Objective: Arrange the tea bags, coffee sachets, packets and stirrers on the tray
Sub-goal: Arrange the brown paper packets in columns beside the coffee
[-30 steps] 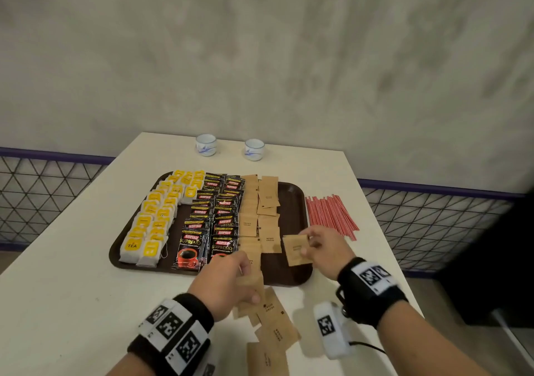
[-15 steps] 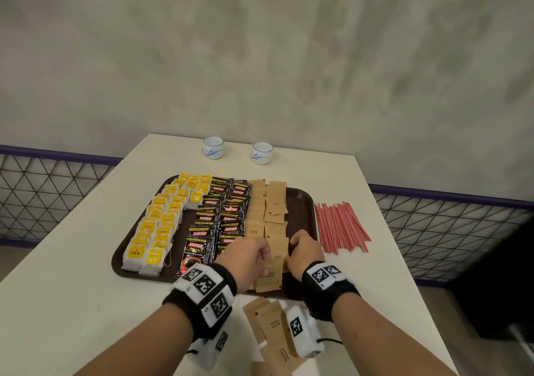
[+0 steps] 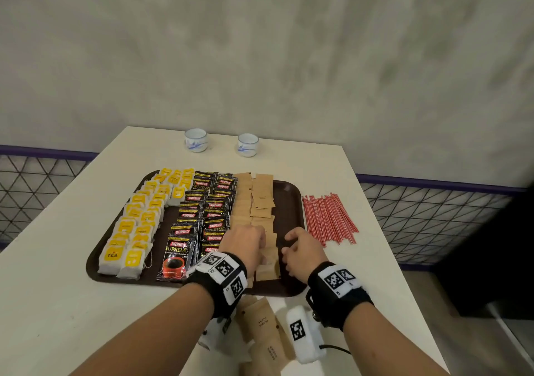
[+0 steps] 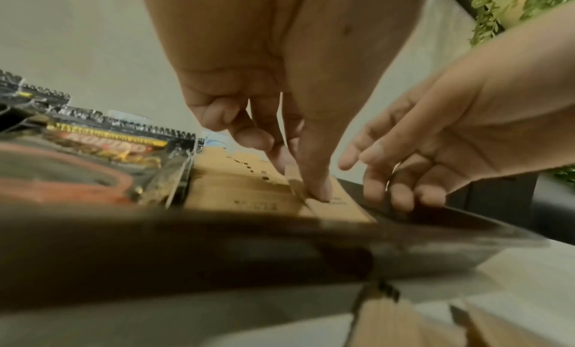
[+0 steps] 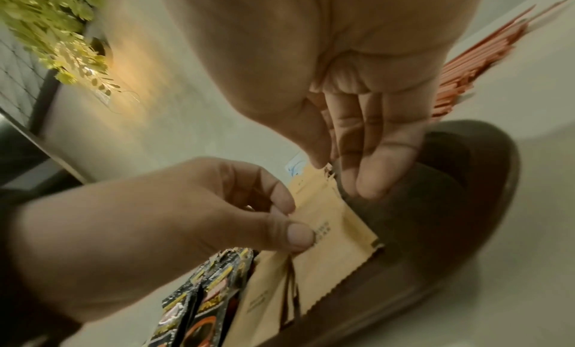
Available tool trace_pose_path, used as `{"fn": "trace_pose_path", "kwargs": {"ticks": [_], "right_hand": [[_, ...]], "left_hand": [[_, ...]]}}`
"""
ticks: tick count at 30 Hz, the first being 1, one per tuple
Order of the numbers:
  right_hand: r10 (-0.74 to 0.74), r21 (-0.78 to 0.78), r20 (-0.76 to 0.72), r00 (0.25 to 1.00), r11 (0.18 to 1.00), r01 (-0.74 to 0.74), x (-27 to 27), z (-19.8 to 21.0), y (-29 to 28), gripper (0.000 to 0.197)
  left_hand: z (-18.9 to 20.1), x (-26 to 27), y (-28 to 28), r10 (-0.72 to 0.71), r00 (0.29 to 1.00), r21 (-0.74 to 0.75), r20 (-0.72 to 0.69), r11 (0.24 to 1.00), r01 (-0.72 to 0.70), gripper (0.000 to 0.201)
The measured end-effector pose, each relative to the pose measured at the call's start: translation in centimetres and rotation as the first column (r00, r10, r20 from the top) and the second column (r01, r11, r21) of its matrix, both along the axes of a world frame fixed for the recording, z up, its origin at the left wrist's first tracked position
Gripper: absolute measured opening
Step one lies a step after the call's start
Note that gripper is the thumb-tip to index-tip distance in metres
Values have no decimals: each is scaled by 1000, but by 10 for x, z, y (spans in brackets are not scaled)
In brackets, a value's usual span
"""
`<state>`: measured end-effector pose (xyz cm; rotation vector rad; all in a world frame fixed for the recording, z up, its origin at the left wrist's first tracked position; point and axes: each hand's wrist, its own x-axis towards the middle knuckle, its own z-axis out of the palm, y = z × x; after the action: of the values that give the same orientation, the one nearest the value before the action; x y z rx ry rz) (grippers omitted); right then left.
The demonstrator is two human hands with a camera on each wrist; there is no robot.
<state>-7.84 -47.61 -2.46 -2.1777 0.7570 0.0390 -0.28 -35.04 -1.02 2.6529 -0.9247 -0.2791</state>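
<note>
A brown tray (image 3: 289,202) holds rows of yellow tea bags (image 3: 138,225), black coffee sachets (image 3: 208,210) and brown packets (image 3: 254,202). At the near end of the packet rows, my left hand (image 3: 261,255) pinches a brown packet (image 5: 336,229) between thumb and forefinger and holds it down on the row. Close on its right, my right hand (image 3: 289,248) has straight fingers (image 5: 370,177) touching the tray beside the packet's edge and holds nothing. Red stirrers (image 3: 328,216) lie in a bundle on the table, right of the tray.
Several loose brown packets (image 3: 261,329) lie on the white table (image 3: 72,303) between my forearms, just in front of the tray. Two small white cups (image 3: 196,140) (image 3: 248,144) stand at the far edge. A wire fence runs behind the table on both sides.
Both hands moved forward from the table edge onto the tray's near end and came together. The right hand let go of its packet. The left hand brought its packet onto the row.
</note>
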Motion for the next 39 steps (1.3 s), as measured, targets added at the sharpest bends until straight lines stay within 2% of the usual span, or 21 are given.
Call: {"fn": "trace_pose_path", "kwargs": {"ticks": [5, 7, 9, 12, 15, 17, 20, 22, 25, 27, 32, 35, 39], "right_hand": [[184, -109, 9, 983, 977, -182, -33, 36, 15, 22], [275, -112, -63, 959, 953, -281, -52, 46, 23, 21], [359, -96, -195, 913, 919, -382, -69, 52, 31, 26], [437, -142, -371, 820, 846, -515, -83, 48, 41, 34], [466, -215, -430, 773, 779, -589, -87, 35, 52, 37], [455, -233, -435, 777, 777, -585, -86, 27, 57, 32], [449, -232, -441, 777, 780, -582, -85, 24, 59, 28], [442, -229, -429, 788, 791, -568, -86, 20, 58, 32], [392, -186, -371, 842, 857, -481, -88, 12, 53, 25], [365, -169, -328, 872, 885, -434, -88, 7, 51, 26], [393, -57, -224, 892, 908, -415, -93, 14, 38, 29], [390, -95, -141, 910, 909, -405, -89, 36, 20, 32], [356, -198, 20, 934, 917, -346, -52, 63, 3, 26]], "left_hand": [[2, -5, 7, 23, 997, -78, 75, 997, -17, 33], [10, -8, 15, 49, 997, -164, 53, 986, -40, 34], [22, -15, 29, 46, 999, -216, -11, 975, -47, 29], [32, -32, 57, -38, 989, -139, -144, 990, 17, 17], [27, -56, 76, -127, 970, 0, -207, 991, 130, 14], [15, -74, 79, -152, 975, 94, -162, 981, 168, 25], [-1, -90, 69, -131, 990, 198, -48, 971, 138, 41], [-6, -93, 61, -73, 996, 227, -47, 970, 82, 48], [-7, -92, 53, -2, 998, 257, -59, 966, 17, 57], [-7, -90, 51, 19, 997, 279, -70, 960, 1, 59], [-8, -88, 53, 23, 997, 321, -69, 947, 0, 58], [-9, -86, 56, 1, 997, 320, -72, 947, 22, 56], [-11, -84, 60, 8, 991, 287, -132, 957, 30, 58]]}}
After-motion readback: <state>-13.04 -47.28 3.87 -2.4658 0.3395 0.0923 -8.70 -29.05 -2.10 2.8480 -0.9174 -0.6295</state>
